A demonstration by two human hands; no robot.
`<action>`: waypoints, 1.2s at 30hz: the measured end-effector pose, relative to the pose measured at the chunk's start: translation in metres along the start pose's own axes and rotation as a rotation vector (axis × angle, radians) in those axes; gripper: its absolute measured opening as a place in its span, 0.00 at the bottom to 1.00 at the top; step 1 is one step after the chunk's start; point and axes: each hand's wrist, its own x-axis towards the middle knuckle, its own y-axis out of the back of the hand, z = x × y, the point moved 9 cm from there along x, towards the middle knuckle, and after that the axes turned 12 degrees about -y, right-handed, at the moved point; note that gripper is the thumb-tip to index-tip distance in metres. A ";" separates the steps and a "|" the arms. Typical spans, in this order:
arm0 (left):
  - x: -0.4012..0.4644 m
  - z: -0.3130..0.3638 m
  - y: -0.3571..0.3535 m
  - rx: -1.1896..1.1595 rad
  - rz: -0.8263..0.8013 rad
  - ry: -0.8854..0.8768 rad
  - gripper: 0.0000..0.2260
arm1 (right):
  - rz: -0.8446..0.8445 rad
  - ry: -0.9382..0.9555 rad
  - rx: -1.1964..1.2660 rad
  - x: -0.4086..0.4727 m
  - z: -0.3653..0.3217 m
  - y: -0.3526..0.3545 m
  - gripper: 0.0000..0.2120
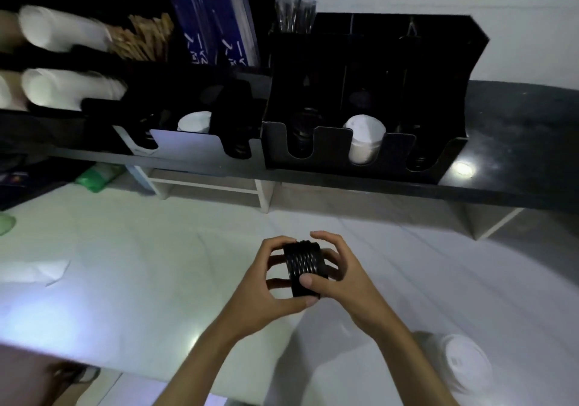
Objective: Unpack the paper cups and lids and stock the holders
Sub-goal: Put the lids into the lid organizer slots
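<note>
A dim room is seen from above, with a white table [156, 264] lying under both hands and a dark counter [517, 142] running beyond them. Blue packets [219, 26] stand far beyond the hands, up and to the left; white lettering is printed on them, but it cannot be read.

A short stack of black lids [305, 269] is held on its side between the two hands, just above the table. The left hand [266, 283] is curled round the stack's left end, its thumb laid under the lower edge. The right hand [341, 277] is cupped over the right end, its thumb pressed on the front of the stack and its forefinger raised clear above it. Both forearms rise from the lower edge and converge at the stack.

Straight beyond the hands, a black lid holder [369, 142] is set on the counter, with white lids [365, 139] in its middle slot. White cup stacks [62, 29] lie far up to the left. A white lid [463, 365] rests below the right forearm.
</note>
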 end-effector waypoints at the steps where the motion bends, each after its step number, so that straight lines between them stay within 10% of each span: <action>1: -0.002 0.000 0.009 0.000 0.015 0.004 0.38 | -0.015 -0.013 0.023 0.004 -0.001 -0.007 0.35; 15: -0.009 -0.011 0.175 -0.093 0.197 -0.045 0.35 | -0.025 0.036 0.046 0.075 -0.056 -0.144 0.29; 26: 0.008 -0.024 0.274 -0.293 0.366 -0.056 0.34 | 0.415 0.595 -0.487 0.095 -0.209 -0.158 0.35; 36: 0.030 -0.021 0.305 -0.257 0.298 -0.104 0.32 | 0.703 0.567 -1.034 0.130 -0.251 -0.108 0.28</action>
